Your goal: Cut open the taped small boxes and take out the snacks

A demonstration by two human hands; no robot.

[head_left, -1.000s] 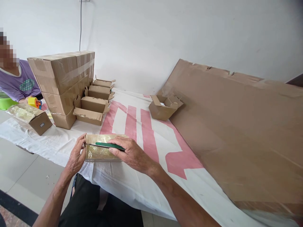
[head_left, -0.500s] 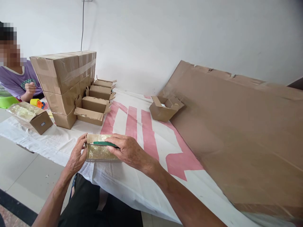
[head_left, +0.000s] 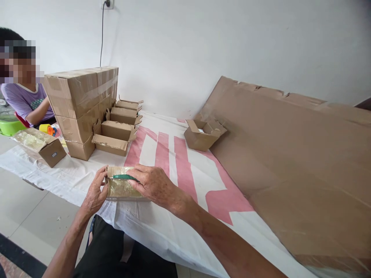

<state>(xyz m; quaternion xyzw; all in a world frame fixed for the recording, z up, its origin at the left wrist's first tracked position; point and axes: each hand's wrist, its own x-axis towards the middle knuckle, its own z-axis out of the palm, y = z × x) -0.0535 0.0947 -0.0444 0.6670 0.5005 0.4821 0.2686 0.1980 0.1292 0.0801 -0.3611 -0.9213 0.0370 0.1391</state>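
A small cardboard box (head_left: 120, 190) with clear tape over its top lies near the table's front edge. My left hand (head_left: 96, 191) grips the left end of this box, thumb at the near side and fingers at the far side. My right hand (head_left: 153, 185) is closed on a green cutter (head_left: 124, 177), which lies along the middle seam of the taped top, its tip toward the left end. The right part of the box is hidden under my right hand.
Stacked taped boxes (head_left: 84, 96) stand at the back left, beside open boxes (head_left: 111, 143). A taped box (head_left: 49, 148) and yellow tape roll (head_left: 45, 128) lie further left, near a person (head_left: 37, 104). Another open box (head_left: 203, 139) touches a large cardboard sheet (head_left: 284, 166) at right.
The view has shifted slightly, so the scene sits a little lower. My hands keep their hold on the box and cutter. The person at the left has lowered a hand behind the stack.
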